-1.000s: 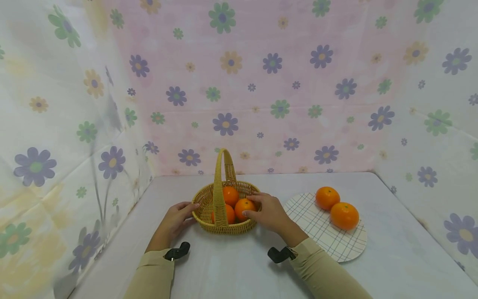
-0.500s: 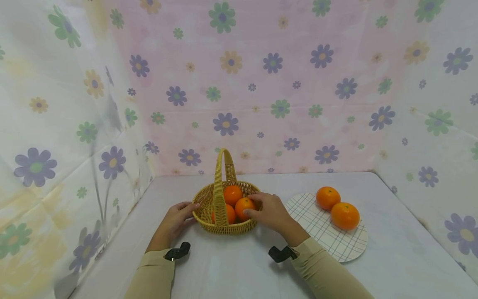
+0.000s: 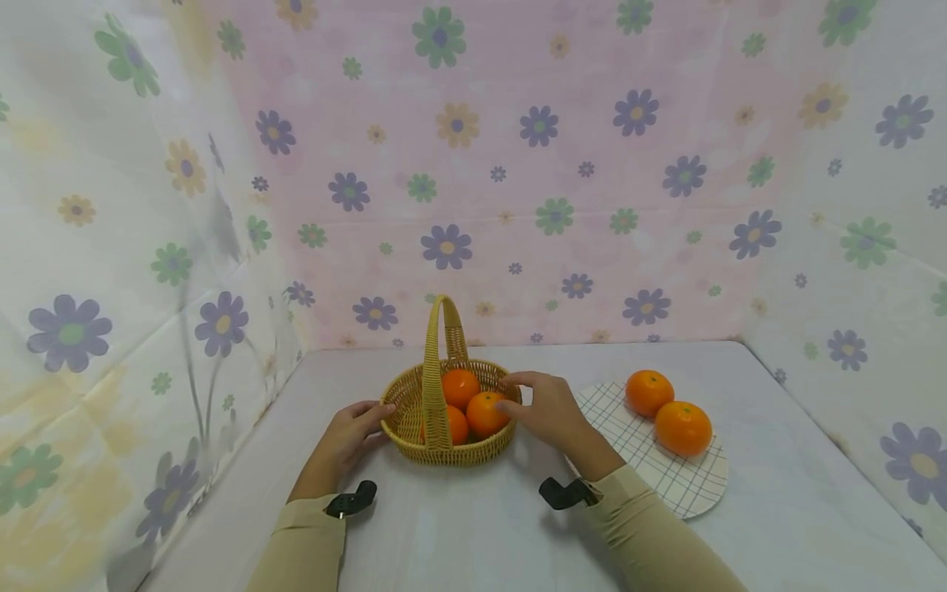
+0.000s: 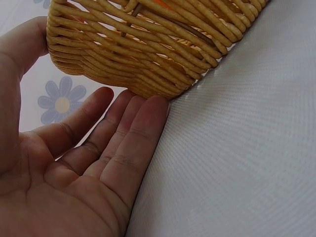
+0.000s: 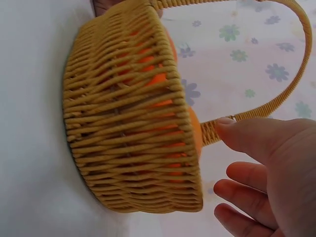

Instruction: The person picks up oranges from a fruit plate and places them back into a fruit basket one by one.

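Observation:
A wicker basket with a tall handle stands on the table, holding three tangerines in its right part. My left hand holds its left side, thumb over the rim; in the left wrist view the straight fingers touch the lower wall. At the right rim is my right hand, its thumb beside the nearest tangerine. The right wrist view shows the right hand's spread fingers apart from the basket and holding nothing. Another tangerine lies behind, and the third is partly hidden by the handle.
To the right lies a round plate with a checked pattern, bearing two tangerines that touch. Flowered cloth walls in the white table at the back and both sides.
My right hand has let go of the front right tangerine and drawn back slightly to the right, its fingers opening. The left hand and the basket stay in place.

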`<action>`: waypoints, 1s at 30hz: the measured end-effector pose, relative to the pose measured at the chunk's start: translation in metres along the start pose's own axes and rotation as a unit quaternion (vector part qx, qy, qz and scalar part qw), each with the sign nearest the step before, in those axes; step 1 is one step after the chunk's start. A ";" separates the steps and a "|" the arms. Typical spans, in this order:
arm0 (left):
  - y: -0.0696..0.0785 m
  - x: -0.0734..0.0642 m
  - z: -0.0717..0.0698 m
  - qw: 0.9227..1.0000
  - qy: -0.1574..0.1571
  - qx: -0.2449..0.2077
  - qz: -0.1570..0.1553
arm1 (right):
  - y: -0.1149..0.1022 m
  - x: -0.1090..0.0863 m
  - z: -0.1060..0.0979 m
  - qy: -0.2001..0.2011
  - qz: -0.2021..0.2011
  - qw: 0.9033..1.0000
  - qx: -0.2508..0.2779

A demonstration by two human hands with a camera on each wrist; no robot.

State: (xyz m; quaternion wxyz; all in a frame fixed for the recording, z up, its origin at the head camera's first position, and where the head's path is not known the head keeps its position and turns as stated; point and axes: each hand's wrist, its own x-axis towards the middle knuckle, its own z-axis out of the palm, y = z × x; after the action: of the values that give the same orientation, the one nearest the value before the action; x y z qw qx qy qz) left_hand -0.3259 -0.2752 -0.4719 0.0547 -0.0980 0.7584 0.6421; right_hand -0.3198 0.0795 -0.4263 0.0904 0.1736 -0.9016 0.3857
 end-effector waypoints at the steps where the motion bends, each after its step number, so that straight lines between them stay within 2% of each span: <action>1: 0.000 0.000 0.000 1.000 0.000 0.001 0.001 | 0.001 0.001 -0.002 0.003 0.005 1.000 -0.002; 8: 0.000 -0.001 0.000 1.000 -0.001 0.003 0.002 | 0.007 0.005 -0.014 0.021 0.034 0.999 -0.011; 19: -0.001 -0.001 0.001 1.000 0.001 0.006 0.002 | 0.018 0.006 -0.034 0.043 0.042 0.998 -0.008; 30: -0.002 0.001 0.000 1.000 -0.006 0.006 0.009 | 0.028 0.006 -0.062 0.064 0.081 0.995 -0.003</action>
State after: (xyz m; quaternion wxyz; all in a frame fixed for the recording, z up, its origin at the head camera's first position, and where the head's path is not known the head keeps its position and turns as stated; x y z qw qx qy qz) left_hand -0.3261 -0.2757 -0.4738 0.0545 -0.0871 0.7628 0.6384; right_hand -0.3343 0.1411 -0.4006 0.1167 0.0748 -0.9061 0.3997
